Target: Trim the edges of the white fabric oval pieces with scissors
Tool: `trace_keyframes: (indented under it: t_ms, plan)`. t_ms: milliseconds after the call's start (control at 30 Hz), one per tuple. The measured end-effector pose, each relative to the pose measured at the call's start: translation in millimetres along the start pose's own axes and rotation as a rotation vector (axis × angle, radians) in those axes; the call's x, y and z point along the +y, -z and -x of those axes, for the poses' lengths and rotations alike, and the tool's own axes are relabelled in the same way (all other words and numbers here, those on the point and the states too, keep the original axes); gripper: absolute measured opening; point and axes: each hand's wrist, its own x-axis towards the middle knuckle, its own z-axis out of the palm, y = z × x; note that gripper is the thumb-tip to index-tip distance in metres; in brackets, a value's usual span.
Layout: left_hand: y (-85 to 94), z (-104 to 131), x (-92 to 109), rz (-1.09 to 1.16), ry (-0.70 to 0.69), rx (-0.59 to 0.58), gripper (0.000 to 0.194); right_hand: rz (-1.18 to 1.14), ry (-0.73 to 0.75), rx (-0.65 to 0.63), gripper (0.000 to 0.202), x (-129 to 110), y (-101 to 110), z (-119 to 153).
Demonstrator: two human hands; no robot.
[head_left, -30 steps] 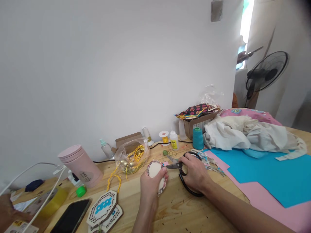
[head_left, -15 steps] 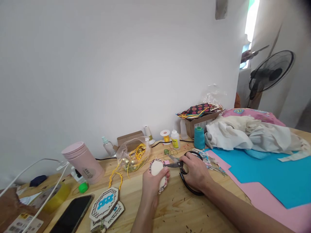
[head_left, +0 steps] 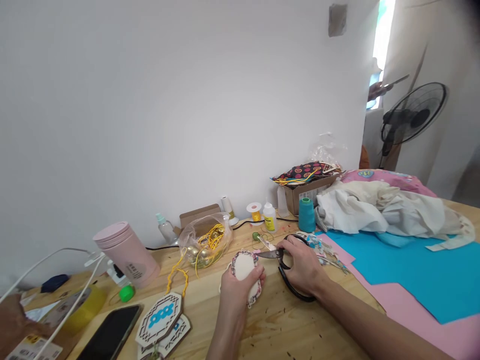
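My left hand grips a small pale fabric-covered oval piece with a patterned, scalloped edge, thumb across its face. Black-handled scissors are in my right hand, their blades pointing left at the piece's upper right edge. Whether the blade tips touch the edge I cannot tell. Beyond the scissors lie a green thread bundle and a heap of fabric scraps.
Left are a phone, wooden octagonal pendants and a pink tumbler. Behind stand a glue bottle, teal thread cone and cardboard box. Blue sheets and white cloth lie right. A person's hand shows far off.
The oval piece has turned slightly and sits a little lower in my left hand. The scissors' blades look closer together. The whole view has shifted slightly.
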Motion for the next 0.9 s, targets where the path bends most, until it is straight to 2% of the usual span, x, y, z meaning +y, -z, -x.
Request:
trace_keyframes:
  t_ms: [133,367,667,900]
  plan:
    - [-1.3,0.6,-1.5,-0.012,-0.023,-0.025,0.038,-0.027,0.092,-0.046,0.019,-0.7,0.1,1.8]
    - [-2.3,-0.9,-6.6,-0.055,-0.040,-0.125,0.036,0.038,0.083,-0.111,0.020,-5.1,1.7,2.8]
    - [-4.5,2.7,-2.2,-0.113,-0.039,-0.045,0.031,0.112,0.069,-0.051,0.021,-4.9,0.2,3.0]
    - [-5.7,2.7,-5.1,-0.095,-0.047,-0.030,0.030,0.096,0.052,-0.074,0.021,-7.0,1.8,2.5]
